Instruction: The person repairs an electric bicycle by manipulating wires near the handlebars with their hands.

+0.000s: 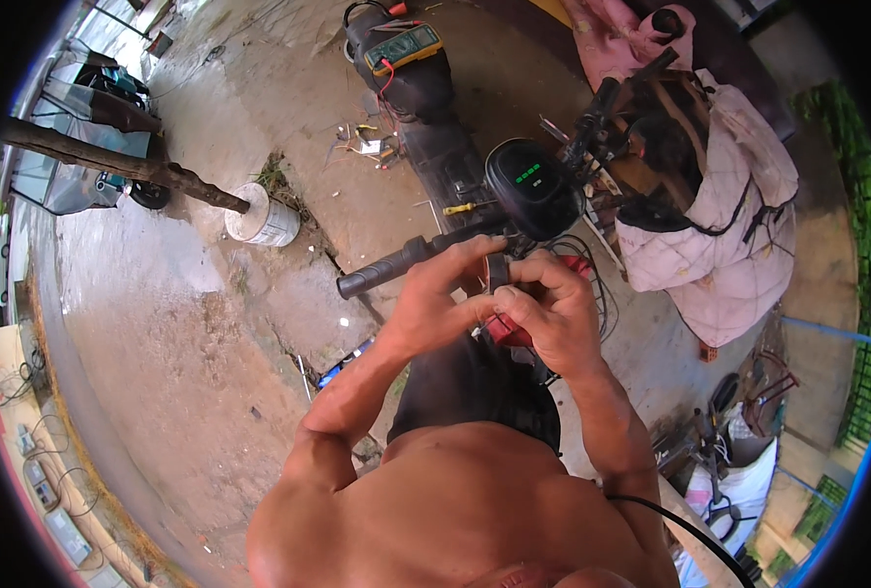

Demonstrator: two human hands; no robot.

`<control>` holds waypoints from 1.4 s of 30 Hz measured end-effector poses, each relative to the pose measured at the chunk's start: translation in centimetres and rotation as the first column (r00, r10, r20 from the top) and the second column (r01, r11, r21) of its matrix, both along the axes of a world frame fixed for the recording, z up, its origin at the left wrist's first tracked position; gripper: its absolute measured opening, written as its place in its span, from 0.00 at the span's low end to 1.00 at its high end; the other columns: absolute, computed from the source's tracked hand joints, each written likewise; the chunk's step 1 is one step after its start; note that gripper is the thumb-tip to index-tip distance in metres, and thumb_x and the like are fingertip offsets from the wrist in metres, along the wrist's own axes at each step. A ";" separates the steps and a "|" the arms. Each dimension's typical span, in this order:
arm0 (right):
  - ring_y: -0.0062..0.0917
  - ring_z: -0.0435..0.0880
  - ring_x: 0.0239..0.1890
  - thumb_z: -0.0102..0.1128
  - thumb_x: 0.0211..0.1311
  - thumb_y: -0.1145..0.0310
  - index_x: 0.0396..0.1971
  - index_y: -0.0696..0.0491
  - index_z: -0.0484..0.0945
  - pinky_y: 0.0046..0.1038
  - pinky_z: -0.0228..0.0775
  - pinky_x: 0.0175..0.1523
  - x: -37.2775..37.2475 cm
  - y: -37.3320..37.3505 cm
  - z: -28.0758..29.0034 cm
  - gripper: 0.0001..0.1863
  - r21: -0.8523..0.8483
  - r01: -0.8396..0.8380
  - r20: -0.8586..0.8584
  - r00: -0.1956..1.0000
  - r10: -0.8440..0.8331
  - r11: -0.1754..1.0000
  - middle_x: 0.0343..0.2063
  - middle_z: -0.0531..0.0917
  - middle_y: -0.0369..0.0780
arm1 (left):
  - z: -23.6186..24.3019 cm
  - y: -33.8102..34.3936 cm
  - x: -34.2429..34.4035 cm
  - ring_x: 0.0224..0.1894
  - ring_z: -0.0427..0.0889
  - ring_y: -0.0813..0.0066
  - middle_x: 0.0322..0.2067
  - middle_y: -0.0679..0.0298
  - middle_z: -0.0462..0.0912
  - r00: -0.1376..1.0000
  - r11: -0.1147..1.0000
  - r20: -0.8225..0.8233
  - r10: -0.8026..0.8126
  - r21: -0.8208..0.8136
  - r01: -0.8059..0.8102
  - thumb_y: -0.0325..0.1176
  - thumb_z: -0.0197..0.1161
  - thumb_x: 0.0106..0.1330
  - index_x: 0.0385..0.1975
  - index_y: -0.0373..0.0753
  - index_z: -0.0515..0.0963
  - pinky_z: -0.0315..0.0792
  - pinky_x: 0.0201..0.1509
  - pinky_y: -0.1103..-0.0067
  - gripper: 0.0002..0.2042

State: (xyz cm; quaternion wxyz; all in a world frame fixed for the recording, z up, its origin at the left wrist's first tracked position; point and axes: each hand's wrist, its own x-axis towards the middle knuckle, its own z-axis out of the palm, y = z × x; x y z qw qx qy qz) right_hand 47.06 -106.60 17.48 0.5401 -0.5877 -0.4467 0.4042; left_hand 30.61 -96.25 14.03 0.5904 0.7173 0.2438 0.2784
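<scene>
Both hands meet in front of my body, just below the scooter's dark round display (533, 186) with green lit marks. Between them is a small black roll, like electrical tape (497, 271), seen partly edge-on. My left hand (445, 294) is closed at the roll's left side. The fingers of my right hand (551, 306) are bent round its right side, thumb toward the left one. A red part (509, 331) shows under the hands; its full shape is hidden. The scooter's black handlebar grip (381, 274) lies beyond my left wrist.
A yellow-edged multimeter (403, 49) with a red lead rests on the black scooter seat (406, 88). A yellow-handled screwdriver (459, 209) lies near the display. Left stands a white bucket (262, 218) holding a wooden post. A pink quilted cover (724, 206) hangs at right.
</scene>
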 end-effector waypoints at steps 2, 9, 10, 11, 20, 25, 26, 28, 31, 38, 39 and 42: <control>0.16 0.77 0.35 0.68 0.61 0.72 0.37 0.58 0.82 0.20 0.70 0.40 0.1 0.0 -0.2 0.07 0.022 0.062 0.010 0.998 -0.062 0.998 0.36 0.79 0.35 | 1.6 0.1 0.5 0.40 0.83 0.70 0.40 0.59 0.83 1.000 0.993 -0.006 0.003 0.119 -0.002 0.35 0.78 0.57 0.58 0.35 0.76 0.76 0.43 0.76 0.29; 0.34 0.81 0.48 0.66 0.55 0.75 0.32 0.58 0.79 0.34 0.72 0.55 1.0 0.0 1.2 0.06 0.176 0.101 0.308 0.939 -0.152 0.979 0.47 0.81 0.44 | 3.8 1.4 0.5 0.39 0.84 0.61 0.37 0.55 0.84 0.995 0.909 0.091 0.042 0.410 -0.076 0.17 0.69 0.53 0.38 0.34 0.82 0.77 0.43 0.74 0.13; 0.34 0.81 0.48 0.66 0.55 0.75 0.32 0.58 0.79 0.34 0.72 0.55 1.0 -0.1 1.1 0.06 0.172 0.102 0.305 0.940 -0.151 0.980 0.47 0.81 0.44 | 3.9 1.4 0.8 0.39 0.84 0.61 0.37 0.55 0.84 0.995 0.911 0.087 0.042 0.407 -0.074 0.17 0.69 0.53 0.38 0.34 0.82 0.77 0.43 0.74 0.13; 0.34 0.81 0.48 0.66 0.55 0.76 0.32 0.58 0.79 0.34 0.72 0.55 1.0 -0.1 1.1 0.06 0.172 0.092 0.309 0.940 -0.143 0.981 0.47 0.81 0.45 | 4.0 1.4 1.2 0.39 0.84 0.60 0.37 0.56 0.84 0.997 0.888 0.076 0.034 0.455 -0.065 0.16 0.69 0.53 0.38 0.34 0.82 0.77 0.43 0.73 0.13; 0.32 0.81 0.46 0.66 0.54 0.80 0.34 0.60 0.80 0.30 0.75 0.50 1.0 -0.2 0.7 0.07 0.155 0.083 0.299 0.946 -0.127 0.984 0.47 0.81 0.43 | 2.7 0.7 2.4 0.36 0.83 0.58 0.35 0.58 0.83 0.996 0.720 0.061 0.072 0.688 -0.094 0.16 0.68 0.49 0.35 0.35 0.79 0.78 0.39 0.69 0.13; 0.31 0.81 0.46 0.66 0.55 0.80 0.34 0.60 0.80 0.28 0.75 0.47 1.1 -0.6 -0.3 0.07 0.081 0.073 0.147 0.986 -0.085 0.994 0.46 0.81 0.43 | 1.5 0.7 2.7 0.31 0.79 0.59 0.33 0.59 0.80 0.996 0.689 0.078 0.038 0.720 -0.083 0.19 0.68 0.43 0.32 0.36 0.75 0.75 0.36 0.69 0.14; 0.31 0.81 0.46 0.66 0.54 0.79 0.33 0.60 0.80 0.29 0.75 0.48 1.2 -0.6 -0.4 0.06 0.073 0.063 0.121 0.990 -0.072 0.995 0.46 0.81 0.43 | 1.3 0.7 2.8 0.30 0.79 0.58 0.32 0.59 0.79 0.996 0.704 0.083 0.031 0.706 -0.080 0.19 0.67 0.43 0.30 0.37 0.74 0.75 0.35 0.69 0.14; 0.32 0.81 0.46 0.66 0.54 0.79 0.33 0.60 0.80 0.30 0.74 0.49 1.4 -0.6 -0.7 0.06 0.061 0.049 0.093 0.994 -0.054 0.997 0.46 0.81 0.42 | 1.1 0.4 2.9 0.30 0.78 0.58 0.32 0.59 0.79 0.996 0.720 0.085 0.028 0.689 -0.079 0.18 0.67 0.43 0.29 0.37 0.73 0.75 0.35 0.69 0.13; 0.33 0.81 0.47 0.67 0.54 0.77 0.31 0.59 0.79 0.32 0.73 0.52 2.0 -0.9 -1.2 0.06 0.090 0.009 0.161 0.987 -0.023 0.996 0.44 0.82 0.42 | 1.0 0.0 3.1 0.29 0.78 0.57 0.29 0.58 0.78 0.994 0.826 0.094 0.048 0.557 -0.092 0.18 0.64 0.45 0.28 0.37 0.73 0.75 0.35 0.69 0.12; 0.35 0.81 0.51 0.67 0.53 0.76 0.31 0.59 0.79 0.33 0.72 0.57 2.6 -1.6 -2.1 0.07 -0.005 0.030 0.041 0.999 -0.030 1.000 0.45 0.82 0.42 | 0.2 -0.1 2.2 0.35 0.82 0.66 0.32 0.59 0.83 0.993 0.994 0.109 0.043 0.094 -0.054 0.18 0.63 0.57 0.33 0.33 0.80 0.75 0.42 0.77 0.06; 0.35 0.81 0.52 0.68 0.53 0.76 0.31 0.59 0.79 0.33 0.71 0.57 2.7 -1.6 -2.2 0.07 -0.008 0.040 0.043 0.998 -0.039 0.999 0.45 0.82 0.42 | 0.4 -0.1 2.1 0.37 0.83 0.65 0.33 0.59 0.84 0.995 0.987 0.096 0.012 0.159 -0.027 0.18 0.64 0.56 0.33 0.33 0.80 0.76 0.43 0.76 0.06; 0.35 0.81 0.52 0.68 0.53 0.76 0.31 0.59 0.79 0.33 0.71 0.58 2.8 -1.4 -1.7 0.07 0.009 0.019 0.146 0.989 -0.020 1.000 0.46 0.82 0.42 | 0.6 0.0 2.2 0.39 0.85 0.63 0.35 0.58 0.85 0.998 0.968 0.057 -0.017 0.251 0.003 0.17 0.65 0.55 0.34 0.33 0.80 0.78 0.44 0.74 0.07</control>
